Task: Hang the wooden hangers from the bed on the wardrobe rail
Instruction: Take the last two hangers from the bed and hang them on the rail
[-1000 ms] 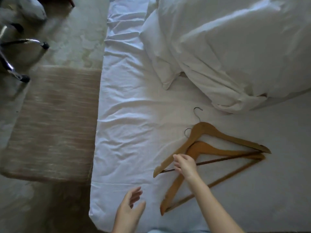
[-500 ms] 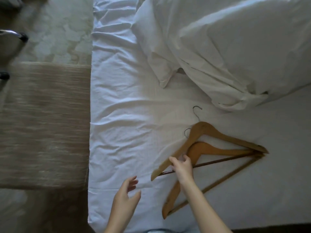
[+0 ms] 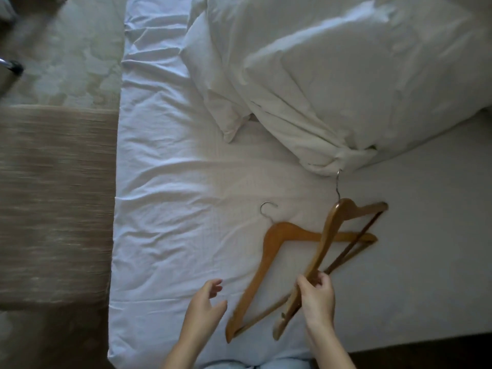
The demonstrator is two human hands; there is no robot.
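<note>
Right hand [image 3: 316,294] grips the upper hanger [image 3: 326,243] (tilted); left hand [image 3: 205,302] open, empty, just beside.

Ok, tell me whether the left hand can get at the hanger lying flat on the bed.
Probably yes: the left hand is open beside the flat hanger, nothing between them.

No legible text, labels, brands or numbers anywhere in the head view — wooden hangers [image 3: 306,243], bed sheet [image 3: 173,209] and pillow [image 3: 359,75] all unmarked — nothing to record.
</note>
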